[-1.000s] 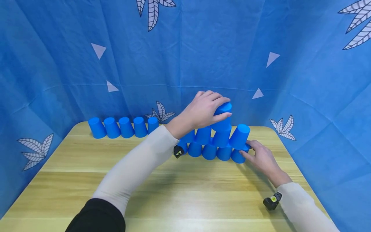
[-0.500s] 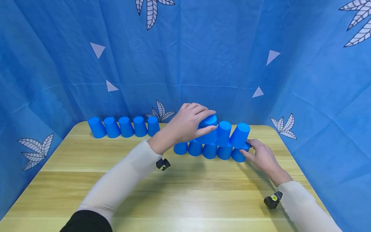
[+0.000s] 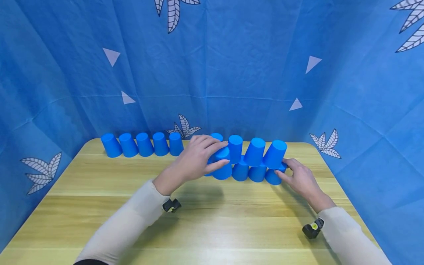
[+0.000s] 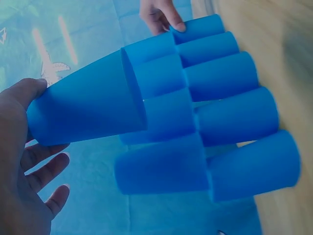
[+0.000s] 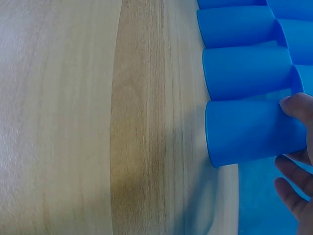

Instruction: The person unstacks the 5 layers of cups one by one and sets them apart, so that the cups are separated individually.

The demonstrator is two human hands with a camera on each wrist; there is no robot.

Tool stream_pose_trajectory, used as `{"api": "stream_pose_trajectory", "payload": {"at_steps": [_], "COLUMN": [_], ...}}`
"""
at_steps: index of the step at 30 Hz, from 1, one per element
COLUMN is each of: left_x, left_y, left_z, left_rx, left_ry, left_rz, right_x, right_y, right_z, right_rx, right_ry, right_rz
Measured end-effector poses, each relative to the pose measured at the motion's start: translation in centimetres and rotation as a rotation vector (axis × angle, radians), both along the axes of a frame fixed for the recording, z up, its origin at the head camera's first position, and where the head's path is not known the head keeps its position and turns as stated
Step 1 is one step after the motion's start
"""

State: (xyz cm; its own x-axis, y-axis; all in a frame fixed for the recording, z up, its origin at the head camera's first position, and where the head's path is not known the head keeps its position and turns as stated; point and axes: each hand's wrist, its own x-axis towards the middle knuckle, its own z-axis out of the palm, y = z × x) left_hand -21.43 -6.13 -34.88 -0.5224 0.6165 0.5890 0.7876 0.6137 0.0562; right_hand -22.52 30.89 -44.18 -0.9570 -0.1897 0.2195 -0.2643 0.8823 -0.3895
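Observation:
My left hand [image 3: 195,160] grips an upside-down blue cup [image 3: 222,154] by its narrow end, thumb on one side and fingers on the other. In the left wrist view this held cup [image 4: 85,100] overlaps the upper row of the stack, its wide rim towards the cups. The stack has a bottom row of several inverted blue cups [image 3: 240,172] and an upper row [image 3: 255,152] set across their gaps. At the right end, my right hand [image 3: 299,178] pinches the last bottom cup [image 5: 254,132] near its narrow end. The held cup hides part of the stack's left end.
A separate row of several inverted blue cups [image 3: 145,144] stands at the back left of the wooden table [image 3: 212,228]. Behind and beside the table hangs a blue patterned cloth [image 3: 205,66].
My left hand has moved left and downward with the cup, from above the upper row to the stack's left end, uncovering more upper cups. The right hand stays at the right-end cup.

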Motion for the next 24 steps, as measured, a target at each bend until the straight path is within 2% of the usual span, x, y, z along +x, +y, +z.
{"api": "stream_pose_trajectory", "payload": {"at_steps": [9,18,24], "left_x": [0.9,0.7,0.2], "left_y": [-3.0,-6.2,-8.0], "left_z": [-2.7,-5.3,-6.1], "left_rx": [0.017,0.081,0.104], "left_ry": [-0.063,-0.129,-0.179], "left_rz": [0.095,0.178,0.264], "right_x": [0.1,0.3,0.3], "right_y": [-0.1,-0.2,-0.3], "right_z": [0.0,0.1,0.1], "right_rx": [0.003,0.003,0.002], "right_ry": [0.002,0.017,0.014], "right_rz": [-0.005,-0.002,-0.003]}}
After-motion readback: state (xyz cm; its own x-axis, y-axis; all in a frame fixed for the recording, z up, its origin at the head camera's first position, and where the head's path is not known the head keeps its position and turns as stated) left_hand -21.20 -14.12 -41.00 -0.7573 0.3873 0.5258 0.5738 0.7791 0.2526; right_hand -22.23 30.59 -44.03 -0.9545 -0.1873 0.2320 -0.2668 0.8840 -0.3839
